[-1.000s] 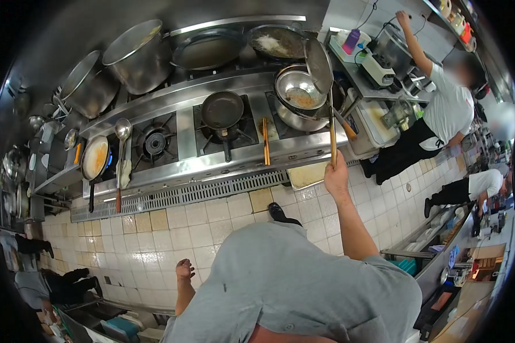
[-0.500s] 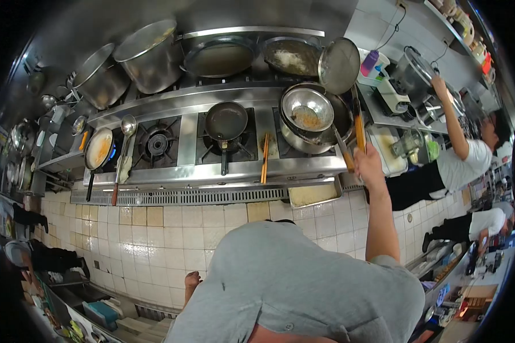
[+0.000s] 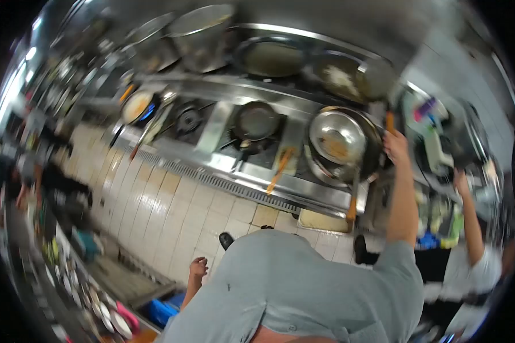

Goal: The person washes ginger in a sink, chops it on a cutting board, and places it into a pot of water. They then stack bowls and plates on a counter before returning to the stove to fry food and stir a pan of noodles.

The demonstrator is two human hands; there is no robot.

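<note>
My right hand (image 3: 396, 146) is closed around the wooden handle (image 3: 390, 122) of a round mesh skimmer (image 3: 380, 79). The skimmer's head lies over the right side of a back wok (image 3: 340, 75). Beside this hand, a metal strainer bowl (image 3: 337, 137) with orange bits in it rests over a large pot (image 3: 321, 170). A tool with a wooden handle (image 3: 352, 209) leans out over the stove edge. My left hand (image 3: 198, 267) hangs low at my side, holding nothing, its fingers loosely bent and apart.
A small black frying pan (image 3: 257, 121) sits on the middle burner, with wooden chopsticks (image 3: 280, 170) to its right. Farther left are a pan with pale food (image 3: 137, 107) and a long-handled ladle (image 3: 167, 98). A co-worker's arm (image 3: 469, 220) reaches in at the right.
The view has turned and blurred, so the stove appears tilted. My right hand has moved forward with the skimmer handle. My left hand shows more fully. The co-worker's arm sits lower in view.
</note>
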